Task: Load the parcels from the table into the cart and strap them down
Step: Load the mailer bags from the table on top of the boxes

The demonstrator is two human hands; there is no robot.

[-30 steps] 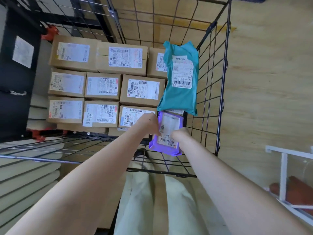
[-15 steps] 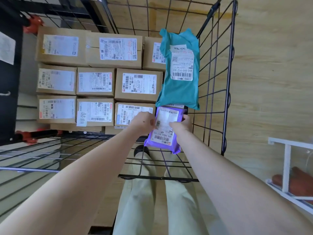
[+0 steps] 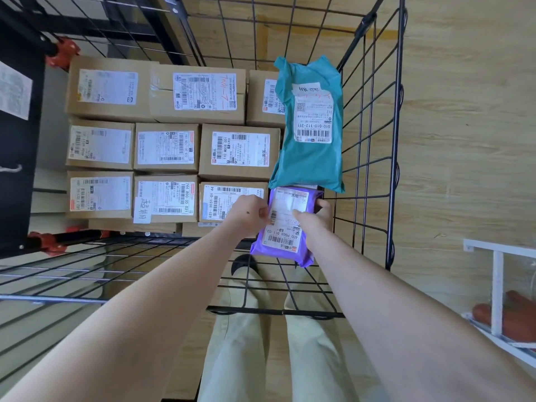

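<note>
I look down into a black wire cart (image 3: 393, 158) packed with several labelled cardboard boxes (image 3: 239, 153). A teal mailer bag (image 3: 310, 158) lies along the cart's right side. Just below it is a purple mailer parcel (image 3: 285, 242) with a white label. My left hand (image 3: 249, 211) grips its left edge, and my right hand (image 3: 314, 220) holds its right edge with the thumb on the label. The parcel's near end hangs over the wire front of the cart.
A black cabinet (image 3: 17, 158) stands at the left with orange clamps (image 3: 62, 52) on the cart frame. A white rack (image 3: 499, 288) sits at the lower right on the wooden floor (image 3: 464, 111). My legs (image 3: 278, 349) stand against the cart's near wire panel.
Both hands have slid the purple parcel a little farther into the cart, up against the teal bag. The view shifted slightly.
</note>
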